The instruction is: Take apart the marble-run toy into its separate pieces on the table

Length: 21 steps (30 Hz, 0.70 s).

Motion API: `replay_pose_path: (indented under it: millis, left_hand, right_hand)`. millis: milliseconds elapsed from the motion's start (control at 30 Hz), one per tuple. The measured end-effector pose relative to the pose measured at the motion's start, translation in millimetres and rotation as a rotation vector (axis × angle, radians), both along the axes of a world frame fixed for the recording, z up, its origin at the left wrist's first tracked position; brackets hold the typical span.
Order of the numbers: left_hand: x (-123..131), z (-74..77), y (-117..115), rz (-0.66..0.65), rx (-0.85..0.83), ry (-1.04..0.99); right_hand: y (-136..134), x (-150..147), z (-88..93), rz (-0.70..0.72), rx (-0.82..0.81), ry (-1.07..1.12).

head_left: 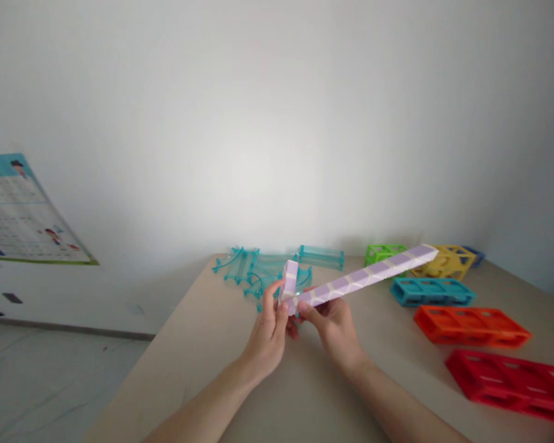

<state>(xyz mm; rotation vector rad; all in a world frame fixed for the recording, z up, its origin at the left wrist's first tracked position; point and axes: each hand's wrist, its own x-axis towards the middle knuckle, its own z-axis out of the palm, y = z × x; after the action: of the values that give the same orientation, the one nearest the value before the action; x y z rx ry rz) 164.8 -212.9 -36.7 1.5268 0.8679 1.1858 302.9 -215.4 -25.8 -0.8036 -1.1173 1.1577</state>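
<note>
A long lilac and white snake puzzle [364, 275] stretches up and to the right above the beige table [203, 357]. Its near end is bent upward into a short upright piece. My left hand [268, 332] pinches that bent end with fingers closed on it. My right hand [333, 326] grips the straight part just beside the bend, from below. Both forearms reach in from the bottom edge.
Clear teal track pieces [258, 267] lie behind my hands. To the right sit hollow plastic frames: green [382, 252], yellow [450, 259], teal [431, 291], orange [471, 325] and red [512, 376]. A chart poster [23, 215] hangs on the left wall.
</note>
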Motion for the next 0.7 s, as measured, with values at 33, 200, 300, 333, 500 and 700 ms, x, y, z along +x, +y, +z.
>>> replay_pose_path:
  millis: [33,200,300,333,500,700]
  left_hand:
    - [0,-0.9,0,0.025,0.019,0.012]
    - [-4,-5.4,1,0.015,0.082,0.129]
    - [-6,-5.8,3,-0.028,0.094,0.131]
    - [-6,-5.7,3,-0.031,0.091,0.127]
    - [4,-4.1,-1,0.027,0.001,0.041]
    - [10,5.0,-2,0.051,-0.173,-0.109]
  right_hand:
    - [-1,-1,-0.2,-0.017,-0.003,0.004]
    - [-5,-5,2.9,-0.092,0.005,0.001]
    - [-6,-5,5.5,-0.028,-0.009,0.044]
    - [-6,-5,5.7,-0.017,-0.013,0.049]
    - [-7,-8,-0.6,-0.065,0.058,0.020]
    - [-8,-7,-7.9,-0.091,0.319,-0.243]
